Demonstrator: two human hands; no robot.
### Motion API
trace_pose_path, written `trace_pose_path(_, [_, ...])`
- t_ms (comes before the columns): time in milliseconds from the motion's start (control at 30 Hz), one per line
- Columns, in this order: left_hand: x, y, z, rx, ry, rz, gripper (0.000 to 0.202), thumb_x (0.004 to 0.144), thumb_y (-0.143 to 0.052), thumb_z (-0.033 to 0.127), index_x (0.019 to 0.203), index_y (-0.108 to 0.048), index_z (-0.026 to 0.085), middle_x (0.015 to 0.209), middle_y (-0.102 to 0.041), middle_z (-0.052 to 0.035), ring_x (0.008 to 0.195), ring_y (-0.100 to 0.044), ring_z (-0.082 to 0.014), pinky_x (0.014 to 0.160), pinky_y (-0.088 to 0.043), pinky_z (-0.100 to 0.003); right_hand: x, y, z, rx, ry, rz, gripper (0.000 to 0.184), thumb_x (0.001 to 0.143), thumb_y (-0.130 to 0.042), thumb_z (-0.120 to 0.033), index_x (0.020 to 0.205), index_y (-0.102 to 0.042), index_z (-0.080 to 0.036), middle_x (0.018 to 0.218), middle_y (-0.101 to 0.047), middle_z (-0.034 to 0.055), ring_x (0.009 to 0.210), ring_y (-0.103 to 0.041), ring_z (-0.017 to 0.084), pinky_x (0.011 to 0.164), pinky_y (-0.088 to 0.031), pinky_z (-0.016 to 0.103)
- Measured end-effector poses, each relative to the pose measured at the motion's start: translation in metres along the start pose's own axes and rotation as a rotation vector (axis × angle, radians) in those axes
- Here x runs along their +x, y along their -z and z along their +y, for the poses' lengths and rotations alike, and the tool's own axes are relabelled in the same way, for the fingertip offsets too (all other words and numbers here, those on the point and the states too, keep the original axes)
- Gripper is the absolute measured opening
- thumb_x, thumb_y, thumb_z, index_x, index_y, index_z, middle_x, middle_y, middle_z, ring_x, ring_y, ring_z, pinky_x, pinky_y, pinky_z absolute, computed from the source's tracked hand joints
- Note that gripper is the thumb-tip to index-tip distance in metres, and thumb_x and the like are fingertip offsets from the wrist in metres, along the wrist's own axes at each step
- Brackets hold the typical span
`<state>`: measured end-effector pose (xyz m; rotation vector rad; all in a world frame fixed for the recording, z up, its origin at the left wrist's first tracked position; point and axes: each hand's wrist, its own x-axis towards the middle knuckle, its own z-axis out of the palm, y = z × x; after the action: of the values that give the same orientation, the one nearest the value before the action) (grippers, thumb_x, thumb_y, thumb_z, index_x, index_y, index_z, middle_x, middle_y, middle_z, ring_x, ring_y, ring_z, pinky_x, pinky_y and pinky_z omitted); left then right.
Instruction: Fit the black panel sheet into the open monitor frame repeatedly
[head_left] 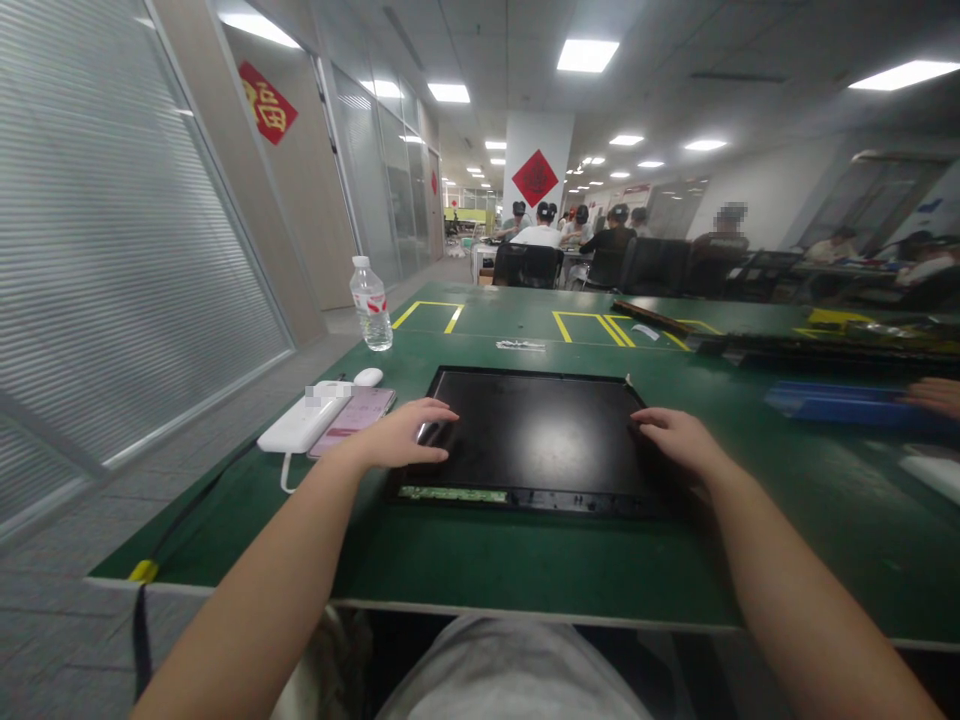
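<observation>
A flat black display panel (540, 425) lies in its dark frame on the green table (525, 570), with a green circuit strip (452, 494) along its near edge. My left hand (409, 435) is at the panel's left side, thumb and fingers spread apart over the edge. At the opposite side, my right hand (679, 438) rests its outstretched fingertips on or just over the right edge. Both hands look open; the undersides of the fingers are hidden, so I cannot tell how firmly they touch.
Left of the panel are a white device (304, 425) with a cable, a pink-screened phone (356, 418), a white mouse-shaped item (368, 377) and a water bottle (371, 305). Rightward lie a blue tray (832, 402), long dark parts (817, 350) and another person's hand (937, 395).
</observation>
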<state>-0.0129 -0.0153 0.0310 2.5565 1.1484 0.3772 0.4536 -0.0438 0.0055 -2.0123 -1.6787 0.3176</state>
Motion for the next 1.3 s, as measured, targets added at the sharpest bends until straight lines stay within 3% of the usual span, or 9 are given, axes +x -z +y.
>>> trace_pose_path(167, [0.006, -0.007, -0.012, 0.173, 0.209, 0.153, 0.045, 0.084, -0.055, 0.032, 0.123, -0.067, 0.014, 0.133, -0.06, -0.0166, 0.125, -0.057, -0.0311, 0.109, -0.042, -0.043, 0.002, 0.006, 0.001, -0.096, -0.123, 0.071, 0.033, 0.08, -0.057, -0.023, 0.105, -0.078, -0.02, 0.102, -0.076, 0.0061, 0.096, -0.069, 0.023, 0.086, -0.05, 0.03])
trace_pose_path(333, [0.009, -0.01, -0.015, 0.251, 0.316, 0.117, 0.044, 0.084, -0.053, 0.026, 0.124, -0.068, 0.013, 0.13, -0.064, -0.0166, 0.121, -0.06, -0.0285, 0.107, -0.044, -0.036, 0.003, 0.011, 0.003, -0.165, -0.252, -0.001, 0.036, 0.079, -0.059, -0.026, 0.109, -0.077, -0.018, 0.105, -0.075, 0.0097, 0.095, -0.069, 0.027, 0.081, -0.051, 0.032])
trace_pose_path(500, [0.012, -0.011, -0.009, 0.281, 0.334, 0.05, 0.044, 0.085, -0.047, 0.018, 0.123, -0.069, 0.01, 0.131, -0.064, -0.0175, 0.12, -0.061, -0.0267, 0.107, -0.043, -0.034, 0.006, 0.008, 0.01, -0.141, -0.262, -0.074, 0.035, 0.075, -0.061, -0.024, 0.104, -0.079, -0.02, 0.107, -0.075, 0.0094, 0.095, -0.07, 0.026, 0.079, -0.052, 0.031])
trace_pose_path(667, [0.013, -0.01, -0.007, 0.281, 0.346, 0.045, 0.049, 0.077, -0.045, 0.006, 0.116, -0.073, 0.014, 0.13, -0.066, -0.0137, 0.121, -0.061, -0.026, 0.107, -0.044, -0.033, 0.01, 0.0, 0.025, -0.047, -0.273, -0.1, 0.043, 0.066, -0.061, -0.01, 0.104, -0.078, -0.019, 0.098, -0.076, 0.0096, 0.086, -0.071, 0.024, 0.077, -0.053, 0.03])
trace_pose_path(967, [0.014, -0.014, -0.014, 0.313, 0.343, 0.051, 0.05, 0.08, -0.044, 0.011, 0.122, -0.069, 0.013, 0.128, -0.065, -0.0152, 0.12, -0.06, -0.0268, 0.106, -0.043, -0.035, 0.01, -0.006, 0.035, 0.064, -0.123, -0.016, 0.033, 0.064, -0.068, -0.017, 0.095, -0.079, -0.02, 0.081, -0.074, 0.0114, 0.08, -0.07, 0.027, 0.073, -0.054, 0.036])
trace_pose_path(1300, [0.018, -0.016, -0.015, 0.334, 0.357, 0.05, 0.048, 0.081, -0.044, 0.013, 0.122, -0.069, 0.012, 0.126, -0.065, -0.0169, 0.117, -0.061, -0.0267, 0.104, -0.044, -0.035, 0.009, -0.008, 0.031, 0.106, -0.197, -0.029, 0.033, 0.067, -0.066, -0.018, 0.097, -0.078, -0.017, 0.08, -0.073, 0.0117, 0.077, -0.069, 0.026, 0.073, -0.054, 0.036])
